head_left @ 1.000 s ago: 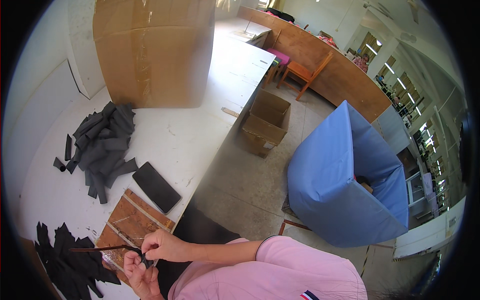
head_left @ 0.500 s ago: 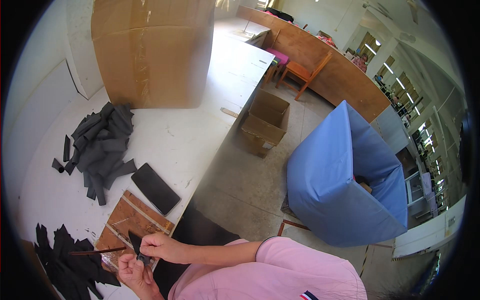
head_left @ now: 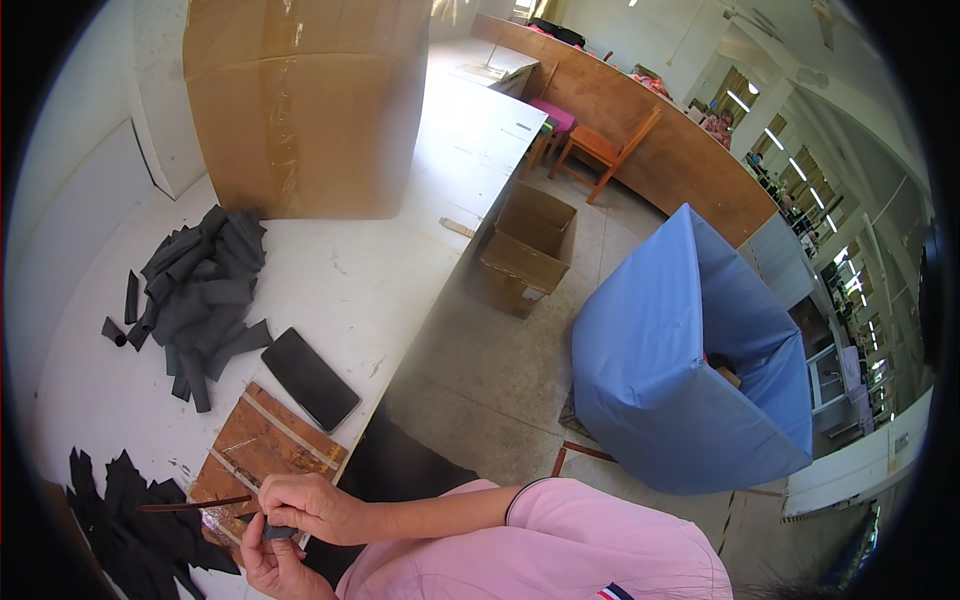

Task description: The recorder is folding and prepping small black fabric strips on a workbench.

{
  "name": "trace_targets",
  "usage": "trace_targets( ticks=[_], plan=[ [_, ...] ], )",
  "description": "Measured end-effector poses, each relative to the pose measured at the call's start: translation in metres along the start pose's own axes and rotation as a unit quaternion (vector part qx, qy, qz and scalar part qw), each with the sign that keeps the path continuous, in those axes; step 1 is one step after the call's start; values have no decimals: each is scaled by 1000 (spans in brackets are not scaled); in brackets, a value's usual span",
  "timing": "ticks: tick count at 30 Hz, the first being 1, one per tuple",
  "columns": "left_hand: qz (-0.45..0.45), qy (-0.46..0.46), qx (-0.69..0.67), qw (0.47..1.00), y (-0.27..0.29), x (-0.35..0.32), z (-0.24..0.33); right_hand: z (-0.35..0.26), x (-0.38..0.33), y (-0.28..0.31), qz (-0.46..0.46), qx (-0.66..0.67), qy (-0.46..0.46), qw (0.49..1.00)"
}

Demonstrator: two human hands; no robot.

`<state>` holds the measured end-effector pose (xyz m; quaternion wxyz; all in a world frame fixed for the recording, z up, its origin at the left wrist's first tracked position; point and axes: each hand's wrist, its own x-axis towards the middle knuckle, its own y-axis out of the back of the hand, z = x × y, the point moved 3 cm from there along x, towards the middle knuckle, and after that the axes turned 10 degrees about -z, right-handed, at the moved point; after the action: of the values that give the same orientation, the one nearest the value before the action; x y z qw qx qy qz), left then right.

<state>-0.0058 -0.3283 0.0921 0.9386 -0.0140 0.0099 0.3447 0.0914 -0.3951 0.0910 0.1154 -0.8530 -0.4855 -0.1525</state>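
Both my hands are together above the near edge of a brown taped board (head_left: 262, 428) at the lower left. A small dark grey fabric piece (head_left: 280, 532) is pinched between them, mostly covered by fingers. My right hand (head_left: 318, 508) is closed on its upper side, with fingers bent down. My left hand (head_left: 275, 572) is closed on it from below, thumb and fingertips pressed together. A thin dark brown rod (head_left: 195, 504) extends leftward beside my hands. Left of the board lies a heap of pointed black fabric pieces (head_left: 135, 520). Farther back is a pile of dark grey fabric strips (head_left: 205, 290).
A black phone (head_left: 310, 378) lies beside the board on the white table (head_left: 345, 270). A tall cardboard carton (head_left: 305, 110) stands at the back. Right of the table are an open cardboard box (head_left: 530, 245), a blue cloth-lined bin (head_left: 640, 350) and an orange chair (head_left: 605, 150).
My right hand has moved slightly left and down, closer over the left. The dark fabric tip that stood up between my hands is now lower and mostly hidden.
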Motion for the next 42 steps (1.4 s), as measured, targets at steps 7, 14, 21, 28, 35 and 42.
trace_targets(
  ticks=[7,14,21,28,35,42],
  plan=[
    [39,-75,35,996,2,6,-2,-1,-1,-5,30,-101,36,994],
    [-34,50,-215,975,17,9,-23,16,-5,-5,41,-95,-68,992],
    [-281,154,-551,771,8,9,-6,19,-11,-9,-97,309,-253,912],
    [-307,-32,-471,826,17,0,36,-28,9,-16,-147,142,-217,955],
    [-220,-94,-585,775,46,29,80,-66,84,-30,-153,23,-101,983],
    [-72,54,-614,784,60,65,69,-22,121,-32,-160,165,-223,947]
  ],
)
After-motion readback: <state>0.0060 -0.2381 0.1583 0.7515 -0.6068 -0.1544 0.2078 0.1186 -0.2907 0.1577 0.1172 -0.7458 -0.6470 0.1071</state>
